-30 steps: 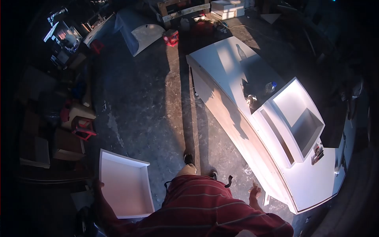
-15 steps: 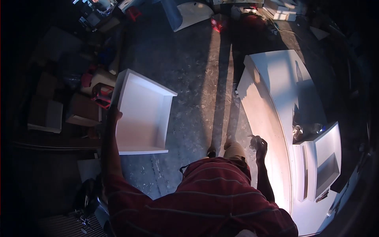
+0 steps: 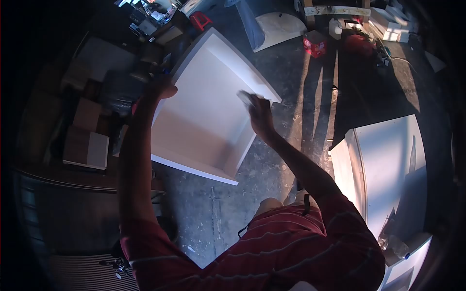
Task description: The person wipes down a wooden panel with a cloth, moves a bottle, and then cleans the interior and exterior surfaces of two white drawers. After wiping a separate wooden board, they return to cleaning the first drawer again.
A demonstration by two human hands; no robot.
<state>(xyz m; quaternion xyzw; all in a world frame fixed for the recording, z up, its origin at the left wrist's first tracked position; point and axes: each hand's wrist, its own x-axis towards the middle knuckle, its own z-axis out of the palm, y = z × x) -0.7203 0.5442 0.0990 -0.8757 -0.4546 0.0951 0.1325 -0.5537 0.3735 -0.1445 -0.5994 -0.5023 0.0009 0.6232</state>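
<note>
Shallow white box (image 3: 199, 92) is lying between your two hands, its open side facing up toward you. Your left hand (image 3: 166, 90) is clamping its left rim, the thumb showing over the edge and the fingers hiding behind the outer wall. From that hand the inside is spreading to the right, and the longest-looking edge is running past the palm, from ahead on the right to nearer your body on the left. Because the lens is bending shapes, you are reading that axis only roughly. Your right hand (image 3: 261, 116) is curling tightly around a small pale piece (image 3: 244, 98), too blurred to identify. That piece is overlapping the inside of the box, just ahead and left of the right knuckles; whether it is touching a wall, you cannot tell. Your left hand is the one directly holding the box. Bare floor (image 3: 208, 208) is showing nearer your body, below both hands, and a long white unit (image 3: 388, 150) is standing well to the right of your right hand.
</note>
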